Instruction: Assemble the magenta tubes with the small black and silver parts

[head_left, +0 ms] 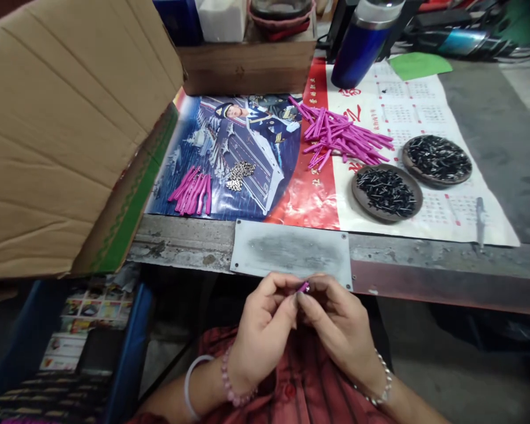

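My left hand [267, 335] and my right hand [340, 330] meet in front of my chest, just below the table edge. Both are closed, fingertips pinching one small magenta piece [304, 287] between them. A tiny shiny bit shows at its end; most of the piece is hidden by my fingers. Beyond my hands lies a grey metal plate [291, 247] with a dark smudged middle. A small group of magenta strips [192, 191] lies at the left on the poster, beside a cluster of small silvery parts [239, 175]. A larger heap of magenta strips [340, 135] sits farther back.
Two round dishes, a nearer dish [357, 197] and a farther dish [461, 176], hold small black pin-like parts. A cardboard box [70, 129] stands at the left. Behind are a wooden box [247, 68] and a blue tumbler [362, 47]. A blue crate [130, 347] is low on the left.
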Action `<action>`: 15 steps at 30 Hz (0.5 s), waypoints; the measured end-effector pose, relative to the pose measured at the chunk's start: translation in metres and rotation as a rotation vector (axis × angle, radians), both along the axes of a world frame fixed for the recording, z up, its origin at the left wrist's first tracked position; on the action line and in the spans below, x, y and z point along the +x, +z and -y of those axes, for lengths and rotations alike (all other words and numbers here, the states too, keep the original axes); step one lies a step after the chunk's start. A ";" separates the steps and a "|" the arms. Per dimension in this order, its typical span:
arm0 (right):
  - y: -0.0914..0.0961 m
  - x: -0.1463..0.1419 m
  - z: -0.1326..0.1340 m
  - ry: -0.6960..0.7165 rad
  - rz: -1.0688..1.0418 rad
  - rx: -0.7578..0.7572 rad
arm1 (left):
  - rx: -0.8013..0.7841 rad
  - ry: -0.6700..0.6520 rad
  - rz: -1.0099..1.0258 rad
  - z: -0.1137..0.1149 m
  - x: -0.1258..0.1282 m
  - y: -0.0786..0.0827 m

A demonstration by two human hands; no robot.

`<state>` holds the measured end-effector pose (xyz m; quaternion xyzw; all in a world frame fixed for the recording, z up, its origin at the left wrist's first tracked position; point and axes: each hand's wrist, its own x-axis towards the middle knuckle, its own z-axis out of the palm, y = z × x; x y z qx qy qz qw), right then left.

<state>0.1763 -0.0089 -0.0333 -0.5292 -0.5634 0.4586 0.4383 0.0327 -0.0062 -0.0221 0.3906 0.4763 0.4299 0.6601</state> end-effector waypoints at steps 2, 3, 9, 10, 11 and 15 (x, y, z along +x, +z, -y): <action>0.001 -0.003 -0.003 -0.020 0.057 0.069 | -0.049 0.004 0.040 0.001 0.000 -0.002; 0.002 -0.004 -0.005 -0.023 0.084 0.099 | -0.048 -0.005 0.052 0.001 0.000 -0.002; 0.011 -0.008 -0.015 0.017 0.170 0.184 | 0.066 0.002 0.061 0.004 0.000 -0.001; 0.011 -0.009 -0.017 0.016 0.175 0.218 | 0.088 0.025 0.041 0.005 0.001 0.000; 0.010 -0.011 -0.019 0.005 0.191 0.278 | 0.116 0.056 0.017 0.007 0.002 0.000; 0.005 -0.021 -0.026 -0.058 0.333 0.562 | 0.226 0.186 -0.083 0.011 0.004 -0.003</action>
